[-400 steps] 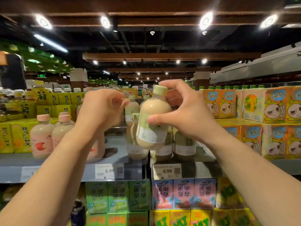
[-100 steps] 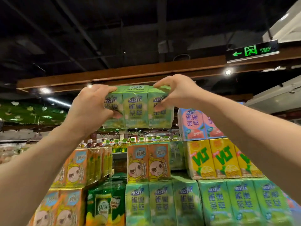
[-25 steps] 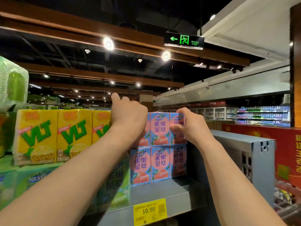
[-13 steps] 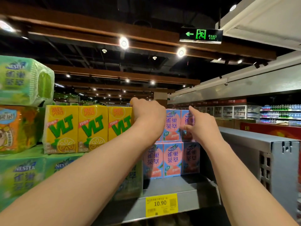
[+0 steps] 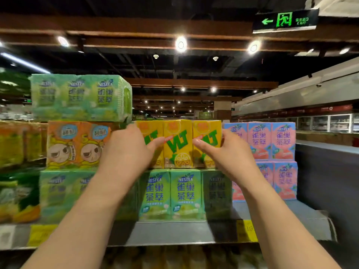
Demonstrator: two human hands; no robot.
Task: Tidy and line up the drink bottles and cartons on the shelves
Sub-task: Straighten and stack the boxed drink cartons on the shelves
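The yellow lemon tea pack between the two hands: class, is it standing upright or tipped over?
Upright. The yellow lemon tea pack stands squarely on the green tea cartons, its lettering reading level.

left price tags [image 5: 41, 234] blurred, unreadable

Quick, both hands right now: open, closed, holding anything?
Left hand: grips the left end of the yellow carton pack, thumb across its front.
Right hand: grips the same pack's right end.
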